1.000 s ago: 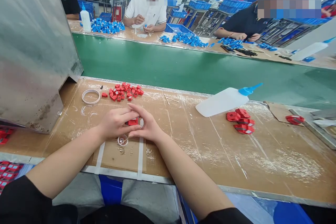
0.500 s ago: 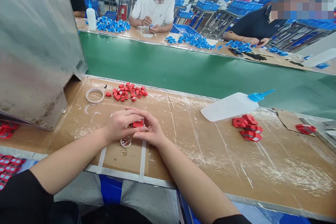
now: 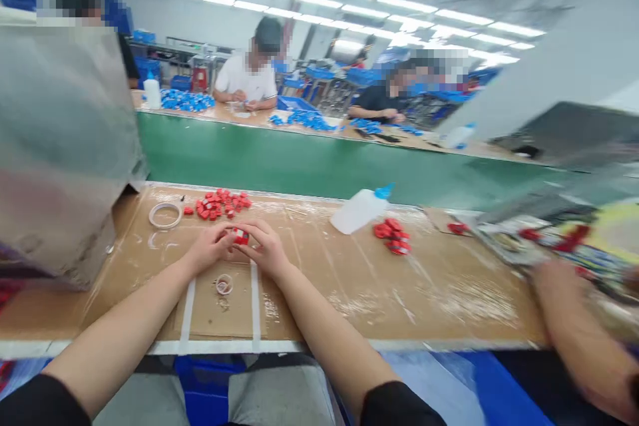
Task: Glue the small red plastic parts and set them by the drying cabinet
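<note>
Between my left hand (image 3: 210,243) and my right hand (image 3: 263,247) I hold a small red plastic part (image 3: 240,236) with a pale patch on top. The fingers of both hands are closed on it from either side, above the cardboard-covered bench. Just behind my hands lies a pile of similar small red parts (image 3: 222,203). A small clear round cup (image 3: 224,284) stands on the taped cardboard piece (image 3: 214,319) in front of me. A roll of tape (image 3: 166,215) lies flat to the left of the pile.
A white squeeze bottle (image 3: 357,211) with a blue nozzle lies beside a red stack (image 3: 393,236). At left stands a metal housing (image 3: 64,146). Beyond the green belt (image 3: 259,156), people work among blue parts. A blurred co-worker's arm (image 3: 574,333) reaches in at right.
My view has swung up and to the right, bringing the ceiling lights and a co-worker's arm into sight. The red part stays in my hands, now showing more between the fingers.
</note>
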Tool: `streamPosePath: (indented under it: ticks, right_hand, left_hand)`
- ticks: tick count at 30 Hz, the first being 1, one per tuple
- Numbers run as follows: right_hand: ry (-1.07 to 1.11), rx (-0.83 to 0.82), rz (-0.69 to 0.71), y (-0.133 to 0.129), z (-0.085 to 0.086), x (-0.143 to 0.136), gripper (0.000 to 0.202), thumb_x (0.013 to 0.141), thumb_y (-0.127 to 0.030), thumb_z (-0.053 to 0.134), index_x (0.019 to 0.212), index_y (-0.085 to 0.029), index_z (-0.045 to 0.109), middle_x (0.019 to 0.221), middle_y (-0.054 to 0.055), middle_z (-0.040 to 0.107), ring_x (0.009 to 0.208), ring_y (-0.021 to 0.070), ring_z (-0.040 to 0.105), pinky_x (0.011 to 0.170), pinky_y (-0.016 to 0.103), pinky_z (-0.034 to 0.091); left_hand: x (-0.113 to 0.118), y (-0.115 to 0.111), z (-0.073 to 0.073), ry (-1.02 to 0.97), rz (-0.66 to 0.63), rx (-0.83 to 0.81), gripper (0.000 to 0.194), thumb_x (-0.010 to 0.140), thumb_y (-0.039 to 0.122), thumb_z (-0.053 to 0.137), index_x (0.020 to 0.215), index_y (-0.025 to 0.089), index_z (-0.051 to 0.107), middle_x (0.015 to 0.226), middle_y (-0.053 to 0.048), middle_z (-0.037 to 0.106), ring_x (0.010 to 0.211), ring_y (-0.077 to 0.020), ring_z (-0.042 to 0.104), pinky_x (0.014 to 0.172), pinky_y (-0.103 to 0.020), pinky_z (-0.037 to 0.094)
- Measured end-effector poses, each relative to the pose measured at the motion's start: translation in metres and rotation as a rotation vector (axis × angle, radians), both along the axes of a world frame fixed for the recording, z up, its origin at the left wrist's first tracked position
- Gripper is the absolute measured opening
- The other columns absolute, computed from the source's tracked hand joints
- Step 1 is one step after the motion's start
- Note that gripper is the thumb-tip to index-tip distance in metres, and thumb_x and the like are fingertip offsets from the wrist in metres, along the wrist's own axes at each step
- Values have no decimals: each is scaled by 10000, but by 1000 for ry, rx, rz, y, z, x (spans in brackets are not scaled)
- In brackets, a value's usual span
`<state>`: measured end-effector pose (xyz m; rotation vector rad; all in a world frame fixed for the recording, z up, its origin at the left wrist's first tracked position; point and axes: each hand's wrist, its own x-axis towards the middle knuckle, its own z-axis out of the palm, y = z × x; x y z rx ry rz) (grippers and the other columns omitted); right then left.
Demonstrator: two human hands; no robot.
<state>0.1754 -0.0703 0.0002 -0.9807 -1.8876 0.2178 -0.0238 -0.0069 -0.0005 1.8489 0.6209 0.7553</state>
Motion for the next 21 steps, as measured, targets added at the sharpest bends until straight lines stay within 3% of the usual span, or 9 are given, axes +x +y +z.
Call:
streamPosePath:
  ticks: [3,6,9,12,14,16,18,21]
  right_hand:
    - [-88,-157,-203,-18,-4,32,244,1023,-404,729,1189,-229,692,1097,74,651,1024,280,617,915,407,523]
    - [-232,-278,-400,-59,-18,89,242,1001,-430,729,1132,-227,719,1085,74,651,1018,281,615,930,403,505]
    - [-215,-266,-672,-107,-30,154,397,1004,-594,622,1028,-221,753,1077,98,645,1018,308,612,945,436,497]
    - [-122,-181,-911,-131,-24,207,629,913,-731,604,1096,-140,717,1181,198,593,1139,410,538,1050,586,400]
    - [73,-144,-1022,-123,-14,229,798,770,-756,712,1238,-114,640,1296,226,541,1234,434,473,1117,614,325]
    - [288,-156,-1056,-99,-4,241,953,657,-707,800,1355,-114,538,1366,227,509,1253,408,479,1121,568,360]
    - [390,-190,-1039,-67,1,244,1002,644,-650,816,1402,-102,456,1362,238,516,1200,370,538,1039,494,468]
    - [445,-232,-992,-29,-1,238,887,706,-594,796,1350,-93,449,1283,232,570,1094,318,604,901,393,547]
  left_hand:
    - [-5,4,0,18,102,-22,564,1007,648,388,1209,179,627,728,-2,637,630,-146,580,620,-241,428]
    - [-5,7,-1,34,173,41,538,1012,637,377,1104,191,664,694,8,609,619,-144,561,615,-245,400]
    - [-1,8,-3,40,213,110,522,1016,621,375,1045,205,689,666,13,583,648,-154,571,660,-256,403]
    - [4,11,-7,14,212,125,521,1018,617,369,1019,206,689,659,10,578,676,-171,586,704,-269,416]
    - [5,12,-8,-3,201,121,531,1017,621,359,1004,203,687,663,4,583,687,-183,592,715,-277,421]
    - [3,13,-6,-6,201,123,535,1017,622,354,996,204,687,666,-2,588,693,-191,592,704,-279,417]
    - [-2,13,-3,6,214,125,525,1014,621,365,994,208,690,666,2,588,670,-184,577,674,-275,401]
    - [-7,12,1,7,229,132,525,1012,618,379,979,198,692,660,5,584,649,-172,562,662,-269,393]
